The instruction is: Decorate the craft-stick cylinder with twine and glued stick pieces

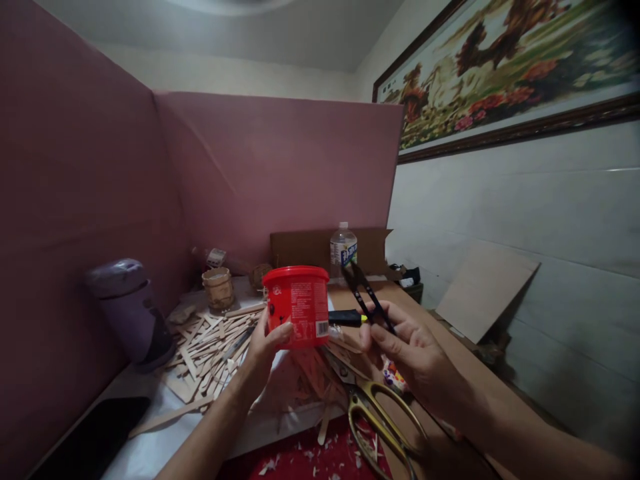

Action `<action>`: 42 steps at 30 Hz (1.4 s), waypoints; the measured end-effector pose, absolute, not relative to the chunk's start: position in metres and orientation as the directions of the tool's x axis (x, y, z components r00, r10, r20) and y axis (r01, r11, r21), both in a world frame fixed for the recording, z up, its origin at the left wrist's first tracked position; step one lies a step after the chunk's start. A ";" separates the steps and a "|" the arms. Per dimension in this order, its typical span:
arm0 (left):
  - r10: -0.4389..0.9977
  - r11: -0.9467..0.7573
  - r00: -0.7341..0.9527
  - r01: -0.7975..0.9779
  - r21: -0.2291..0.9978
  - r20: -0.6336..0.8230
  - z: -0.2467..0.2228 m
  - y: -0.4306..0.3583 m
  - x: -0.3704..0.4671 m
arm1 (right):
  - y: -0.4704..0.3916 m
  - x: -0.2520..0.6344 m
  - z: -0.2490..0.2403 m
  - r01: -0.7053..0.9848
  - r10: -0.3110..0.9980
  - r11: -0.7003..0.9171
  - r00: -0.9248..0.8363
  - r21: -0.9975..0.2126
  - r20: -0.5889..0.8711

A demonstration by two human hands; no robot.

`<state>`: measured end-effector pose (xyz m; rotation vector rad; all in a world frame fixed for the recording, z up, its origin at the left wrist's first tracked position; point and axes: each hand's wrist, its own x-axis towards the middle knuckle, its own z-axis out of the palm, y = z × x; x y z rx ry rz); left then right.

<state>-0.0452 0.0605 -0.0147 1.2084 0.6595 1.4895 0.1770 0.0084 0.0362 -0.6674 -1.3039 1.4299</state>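
A red plastic tub (299, 308) with a red lid is held up over the table by my left hand (267, 345), whose thumb lies across its lower front. Printed text and a barcode face me. My right hand (400, 340) grips black thread snips (364, 292) by the lower end, blades pointing up and to the left, just right of the tub. Below my right hand lie large scissors (377, 420) with gold handles. A black-handled tool (345, 317) shows partly behind the tub and the snips.
Many wooden sticks (210, 353) are heaped on the left. Around the table stand a purple tumbler (133, 313), a small wooden cup (219, 289) and a clear bottle (343, 245). A dark flat object (93, 437) lies front left. Shavings litter a red surface (305, 453).
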 end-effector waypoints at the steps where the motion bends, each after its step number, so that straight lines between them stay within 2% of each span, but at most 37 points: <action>1: 0.937 -0.285 0.087 -0.375 0.882 0.339 -0.015 0.061 -0.046 | 0.007 0.173 0.037 -0.313 0.913 0.135 -0.329 -0.940 0.241; 4: 0.936 -0.260 0.135 -0.365 0.894 0.327 -0.016 0.060 -0.047 | 0.009 0.166 0.036 -0.251 0.886 0.129 -0.405 -0.959 0.225; 6: 0.934 -0.237 0.170 -0.368 0.899 0.315 -0.014 0.057 -0.048 | 0.016 0.166 0.037 -0.169 0.896 0.289 -0.300 -0.942 0.328; 8: 0.930 -0.208 0.212 -0.374 0.904 0.301 -0.011 0.055 -0.048 | 0.027 0.169 0.043 0.044 0.830 0.552 -0.125 -0.832 0.544; 10: 0.923 -0.169 0.262 -0.378 0.910 0.281 -0.008 0.051 -0.048 | 0.039 0.174 0.051 0.288 0.697 0.703 -0.097 -0.651 0.710; 12: 0.917 -0.127 0.310 -0.374 0.919 0.253 -0.005 0.048 -0.050 | 0.050 0.178 0.058 0.360 0.694 0.703 -0.161 -0.614 0.701; 15: 0.920 -0.086 0.328 -0.368 0.926 0.216 -0.004 0.046 -0.052 | 0.059 0.180 0.062 0.409 0.793 0.608 -0.338 -0.680 0.506; 17: 0.933 -0.077 0.301 -0.374 0.924 0.199 -0.004 0.046 -0.051 | 0.061 0.178 0.059 0.429 0.810 0.583 -0.374 -0.690 0.453; 22: 0.976 -0.090 0.133 -0.460 0.883 0.169 -0.005 0.048 -0.042 | 0.056 0.167 0.048 0.463 0.805 0.592 -0.295 -0.660 0.515; 26: 0.990 -0.020 0.114 -0.483 0.875 0.085 -0.006 0.045 -0.036 | 0.042 0.154 0.038 0.591 0.754 0.630 -0.312 -0.504 0.577; 30: 0.992 -0.127 -0.064 -0.469 0.874 0.109 -0.006 0.053 -0.041 | 0.031 0.147 0.034 0.632 0.670 0.684 -0.347 -0.364 0.657; 33: 0.946 -0.263 -0.277 -0.340 0.903 0.171 0.005 0.064 -0.059 | 0.029 0.149 0.040 0.679 0.650 0.661 -0.305 -0.320 0.696; 36: 0.851 -0.385 -0.409 -0.058 0.921 0.330 0.029 0.070 -0.088 | 0.028 0.153 0.046 0.708 0.680 0.626 -0.289 -0.328 0.674; 39: 0.843 -0.351 -0.339 0.243 0.904 0.418 0.053 0.061 -0.121 | 0.026 0.158 0.046 0.708 0.702 0.617 -0.298 -0.343 0.647; 42: 0.923 -0.219 -0.159 0.532 0.818 0.350 0.057 0.034 -0.144 | 0.024 0.162 0.043 0.704 0.719 0.614 -0.312 -0.357 0.621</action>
